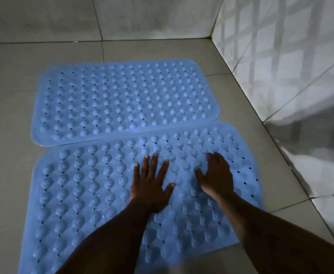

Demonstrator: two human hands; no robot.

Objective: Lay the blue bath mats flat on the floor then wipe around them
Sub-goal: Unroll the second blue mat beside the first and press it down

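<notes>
Well, from my remote feed I see two bumpy, perforated blue rubber bath mats spread on the grey tiled floor (10, 115) near the corner of the pale tiled walls (281, 56). The far blue mat (122, 99) lies flat. The near blue mat (73, 194) sits just in front of it, their long edges meeting, though I cannot tell whether one overlaps the other. The left hand (152, 186) is released, palm down, with straight, spread fingers pressing on the middle of the near mat. The right hand (215, 175) rests just beside it on the same mat, grasping nothing, its fingers loosely spread and a little blurred
</notes>
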